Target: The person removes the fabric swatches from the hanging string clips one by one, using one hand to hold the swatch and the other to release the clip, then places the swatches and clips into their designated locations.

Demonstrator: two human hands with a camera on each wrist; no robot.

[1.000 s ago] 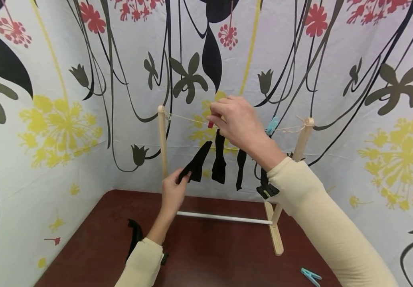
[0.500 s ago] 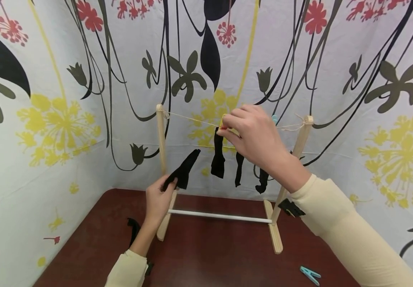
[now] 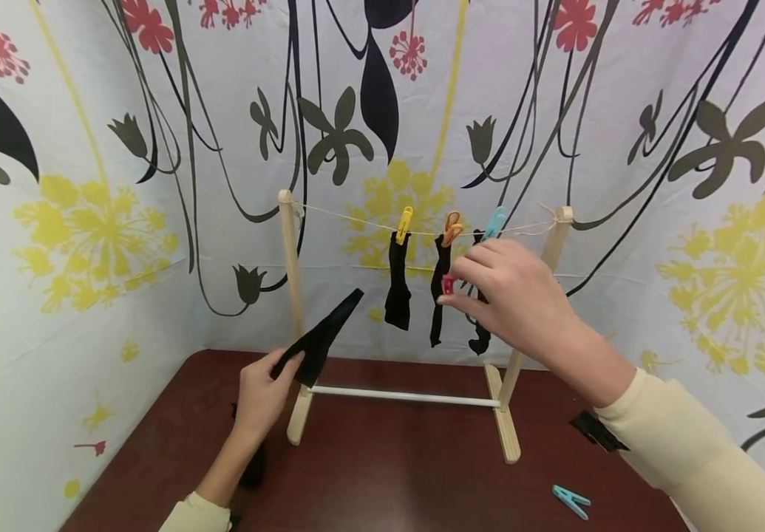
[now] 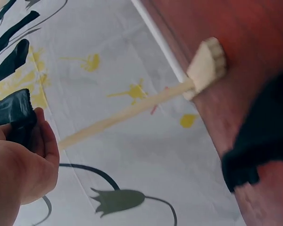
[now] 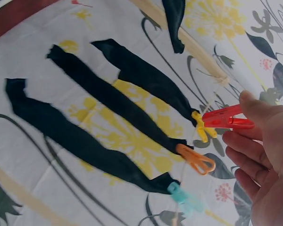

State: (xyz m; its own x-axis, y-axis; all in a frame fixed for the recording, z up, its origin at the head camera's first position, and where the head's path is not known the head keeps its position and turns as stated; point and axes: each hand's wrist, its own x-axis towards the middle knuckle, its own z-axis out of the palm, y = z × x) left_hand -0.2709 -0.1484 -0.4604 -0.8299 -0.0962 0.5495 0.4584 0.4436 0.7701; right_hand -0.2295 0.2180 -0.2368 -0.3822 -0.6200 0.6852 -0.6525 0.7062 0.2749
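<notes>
My left hand (image 3: pixel 265 391) pinches a black sock (image 3: pixel 321 340) at its wide end, left of the rack; its narrow end points up and right. In the right wrist view a red clothespin (image 5: pixel 226 117) is between the thumb and fingers of my right hand (image 5: pixel 269 150), off the string. Three black socks hang from the string (image 3: pixel 349 216): one sock (image 3: pixel 398 284) under a yellow clothespin (image 3: pixel 405 225), the middle sock (image 3: pixel 440 292) under an orange clothespin (image 3: pixel 451 229), and the right one under a light-blue clothespin (image 3: pixel 494 222). My right hand partly covers that last sock (image 3: pixel 480 340) in the head view.
Wooden posts, the left post (image 3: pixel 291 266) and the right post (image 3: pixel 557 240), carry the string, and a white rod (image 3: pixel 402 397) joins their feet. A spare light-blue clothespin (image 3: pixel 571 502) lies on the dark red table (image 3: pixel 415 473). Another black cloth (image 3: pixel 253 469) is partly behind my left forearm.
My right hand has moved right and down from the string with the red clothespin, uncovering the yellow and orange ones. My left hand has drawn its sock left and down.
</notes>
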